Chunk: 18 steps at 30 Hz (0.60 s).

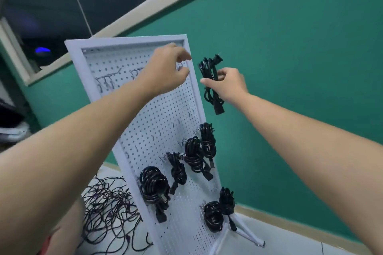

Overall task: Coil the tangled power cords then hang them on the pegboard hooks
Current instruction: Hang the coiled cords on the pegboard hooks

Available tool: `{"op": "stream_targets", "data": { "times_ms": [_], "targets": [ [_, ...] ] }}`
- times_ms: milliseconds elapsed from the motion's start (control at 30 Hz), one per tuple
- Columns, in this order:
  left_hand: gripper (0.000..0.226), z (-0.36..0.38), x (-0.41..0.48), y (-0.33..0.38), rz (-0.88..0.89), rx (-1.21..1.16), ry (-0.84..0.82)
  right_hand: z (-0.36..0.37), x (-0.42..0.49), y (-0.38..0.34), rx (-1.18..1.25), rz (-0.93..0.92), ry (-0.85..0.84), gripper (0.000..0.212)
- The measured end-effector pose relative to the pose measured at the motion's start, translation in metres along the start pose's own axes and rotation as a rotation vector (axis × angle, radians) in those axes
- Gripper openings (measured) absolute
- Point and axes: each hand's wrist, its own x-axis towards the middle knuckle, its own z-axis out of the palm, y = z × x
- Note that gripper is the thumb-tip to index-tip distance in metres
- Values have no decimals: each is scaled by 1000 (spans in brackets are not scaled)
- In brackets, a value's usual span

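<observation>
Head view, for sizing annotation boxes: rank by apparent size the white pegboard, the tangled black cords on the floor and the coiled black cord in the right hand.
1. White perforated pegboard, largest.
2. Tangled pile of black cords, partly hidden.
3. Coiled black cord in the grip of the right hand, smallest.
</observation>
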Motion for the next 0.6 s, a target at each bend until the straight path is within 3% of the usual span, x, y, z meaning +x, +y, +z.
{"op": "stream_targets", "data": {
  "times_ms": [133,233,467,533,600],
  "targets": [
    [50,-16,17,-8,-90,47,-46,14,17,-23,-15,-48,-27,63],
    [63,-22,29,-18,-193,128,-208,28,28,-34,2,-74,-8,52],
    [82,-21,47,-34,-373,245,-554,54,44,-48,6,-143,6,57],
    [79,-19,49,-34,-368,261,-591,61,47,-49,-11,-152,18,54],
    [62,-17,50,-34,-384,265,-606,67,52,-49,-30,-132,20,53]
  ]
}}
